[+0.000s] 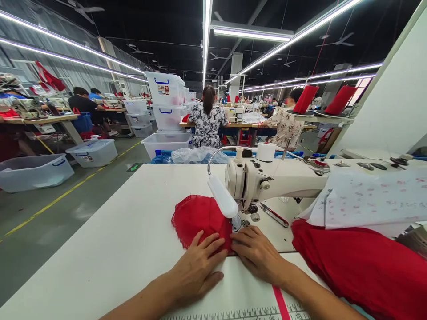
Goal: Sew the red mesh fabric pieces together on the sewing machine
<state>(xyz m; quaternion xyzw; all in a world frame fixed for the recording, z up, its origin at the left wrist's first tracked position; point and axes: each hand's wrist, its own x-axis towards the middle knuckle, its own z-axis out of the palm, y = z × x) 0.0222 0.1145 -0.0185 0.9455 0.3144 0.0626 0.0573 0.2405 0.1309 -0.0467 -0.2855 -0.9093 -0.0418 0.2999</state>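
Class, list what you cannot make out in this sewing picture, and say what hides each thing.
Needle: head view, hidden behind the white lamp.
Red cloth under the left hand: head view, covered by that hand.
White sheet: head view, its marks too small and faint to read.
Red heap at right: head view, cut off by the right edge.
Ruler: head view, cut off by the bottom edge.
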